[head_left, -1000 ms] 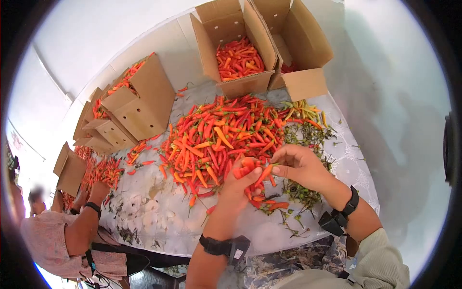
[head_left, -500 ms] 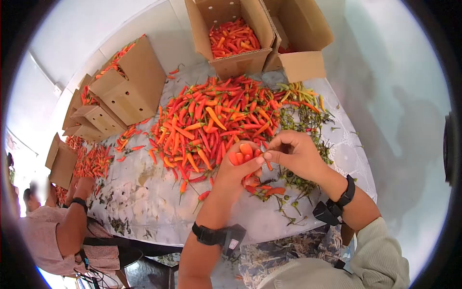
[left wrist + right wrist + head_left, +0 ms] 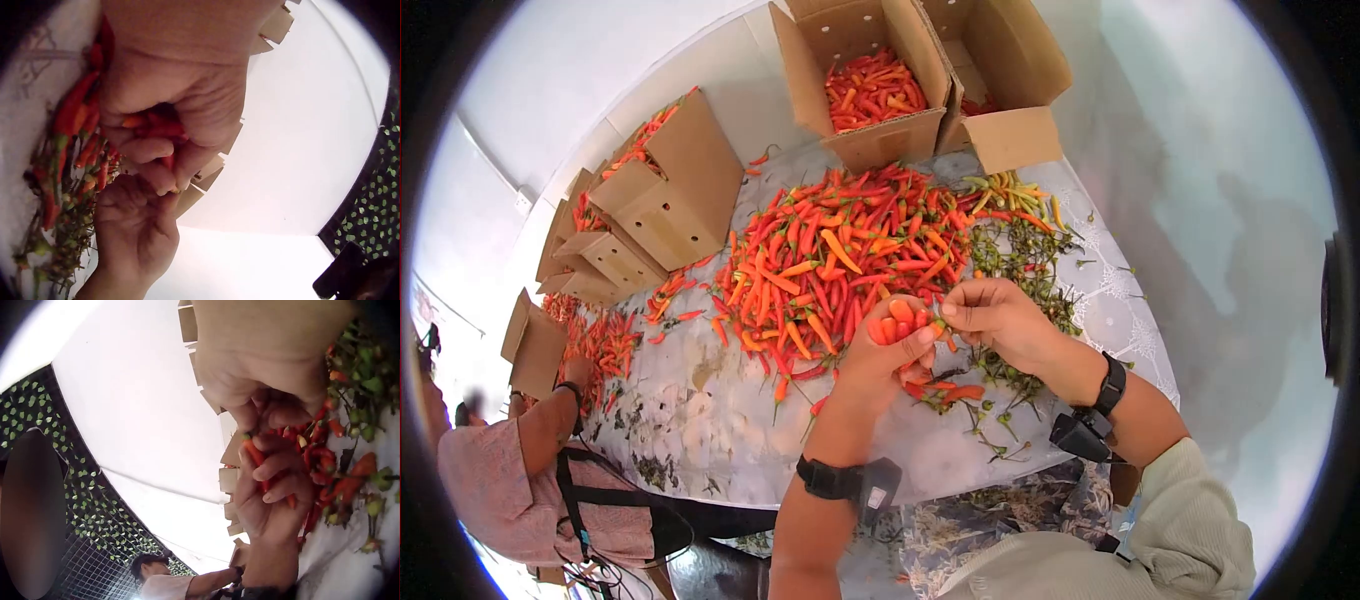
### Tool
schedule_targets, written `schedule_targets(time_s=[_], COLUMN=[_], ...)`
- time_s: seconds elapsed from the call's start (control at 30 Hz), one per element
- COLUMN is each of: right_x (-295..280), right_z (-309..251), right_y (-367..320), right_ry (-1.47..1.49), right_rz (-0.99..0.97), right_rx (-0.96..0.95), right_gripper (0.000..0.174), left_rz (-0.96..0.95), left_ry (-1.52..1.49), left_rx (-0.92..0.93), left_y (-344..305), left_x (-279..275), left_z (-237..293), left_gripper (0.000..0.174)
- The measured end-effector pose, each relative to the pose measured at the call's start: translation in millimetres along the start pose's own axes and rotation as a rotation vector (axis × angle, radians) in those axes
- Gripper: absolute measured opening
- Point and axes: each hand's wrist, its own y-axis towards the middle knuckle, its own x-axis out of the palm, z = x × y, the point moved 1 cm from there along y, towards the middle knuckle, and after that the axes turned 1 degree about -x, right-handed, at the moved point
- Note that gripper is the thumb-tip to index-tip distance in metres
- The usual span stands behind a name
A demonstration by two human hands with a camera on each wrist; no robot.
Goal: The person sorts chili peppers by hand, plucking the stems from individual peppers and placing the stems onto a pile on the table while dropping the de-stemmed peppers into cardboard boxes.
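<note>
My left hand (image 3: 878,355) cups several red and orange chilies (image 3: 902,314) in curled fingers, over the near side of a big chili pile (image 3: 830,255). Close against its thumb, my right hand (image 3: 1012,325) has thumb and forefinger at the stem end of one chili. The right wrist view shows that orange-red chili (image 3: 254,452), its green stem at the right fingertips while the left fingers wrap its body. In the left wrist view, red chilies (image 3: 159,128) fill the left palm, and the right hand (image 3: 134,234) meets it from below.
Green stems (image 3: 1025,265) lie scattered right of the pile, with yellowish chilies (image 3: 1010,190) behind them. Open cardboard boxes (image 3: 890,140) stand at the back, more boxes (image 3: 675,205) at left. Another person (image 3: 550,450) works among chilies at the left.
A second ago an orange-red chili slanted out between my hands; now the chilies sit bunched in the left hand, with the right fingertips close at its thumb. The head view has shifted slightly.
</note>
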Motion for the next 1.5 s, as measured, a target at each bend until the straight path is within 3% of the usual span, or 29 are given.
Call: schedule_targets(time_s=[0.17,0.27,0.43,0.53,0.67,0.8,1.0,1.1,1.23,1.43,1.5], right_x=[-0.1,-3.6,-34.4,-22.6,-0.6,0.8,-5.1,-3.9,1.4,-1.1,8.2], right_z=[1.9,-10.6,-22.1,-18.7,-8.9,-4.8,-4.9,-16.3,-21.7,-13.4,-6.5], right_y=[1.4,2.5,8.3,5.5,-2.5,-2.4,-1.1,1.4,-1.0,1.5,1.1], right_ry=[0.252,0.371,-0.43,-1.142,-1.579,-1.76,-1.633,-1.255,-1.082,-0.671,-0.659], right_rz=[-0.026,0.078,0.536,0.536,0.271,0.286,0.355,0.394,0.457,0.063,0.061], right_rx=[0.108,-0.04,-0.48,-0.677,-0.474,-0.442,-0.496,-0.486,-0.781,-0.5,-0.477], right_gripper=[0.008,0.009,0.015,0.014,0.013,0.015,0.014,0.013,0.014,0.014,0.015], left_rz=[-0.032,-0.058,-0.001,-0.039,-0.022,0.024,0.077,0.037,0.035,0.091,0.07], left_ry=[0.0,-0.084,-0.254,-0.304,-0.343,-0.354,-0.34,-0.294,-0.307,-0.368,-0.155], left_rx=[0.023,0.04,0.126,0.152,0.106,0.106,0.054,0.084,0.041,0.014,0.05], left_y=[-1.7,-0.2,4.2,4.2,2.4,3.4,3.3,5.4,6.2,3.8,0.3], left_x=[0.7,3.5,-8.4,-14.9,-16.8,-13.4,-9.5,-13.8,-14.8,-8.2,-6.4], left_z=[2.3,2.7,2.3,4.4,2.1,6.0,5.7,2.7,2.4,3.7,1.5], left_gripper=[0.029,0.027,0.026,0.026,0.027,0.027,0.029,0.026,0.019,0.028,0.034])
